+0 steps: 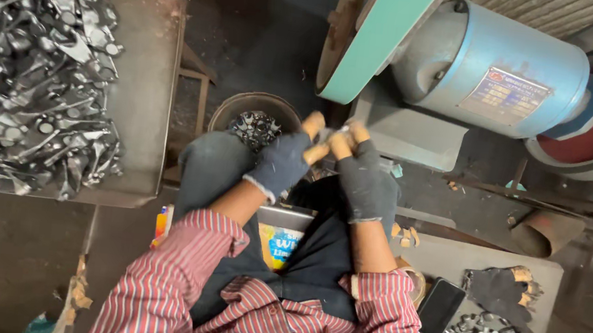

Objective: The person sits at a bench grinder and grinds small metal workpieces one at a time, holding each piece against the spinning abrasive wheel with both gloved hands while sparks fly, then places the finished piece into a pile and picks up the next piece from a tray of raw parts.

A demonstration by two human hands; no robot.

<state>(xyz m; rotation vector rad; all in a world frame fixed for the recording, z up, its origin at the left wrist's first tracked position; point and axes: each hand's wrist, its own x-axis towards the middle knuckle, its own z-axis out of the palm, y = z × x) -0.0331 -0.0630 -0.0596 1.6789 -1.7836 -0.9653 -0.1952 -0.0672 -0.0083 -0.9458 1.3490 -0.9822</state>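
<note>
Striped sleeves [220, 314] nearest. Your gloved left hand [284, 161] and right hand [365, 182] are together, pinching a small metal part [338, 130] just short of the sanding belt [382, 31]. Exposed fingertips [314, 125] could graze it if the part slips.

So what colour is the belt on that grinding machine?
Green: the sanding belt runs past the blue motor, clearest in the head view.

Small metal piece [339, 130] mostly hidden between gloved fingers [314, 125]; metal parts heap [25, 69] cut by left edge.
</note>
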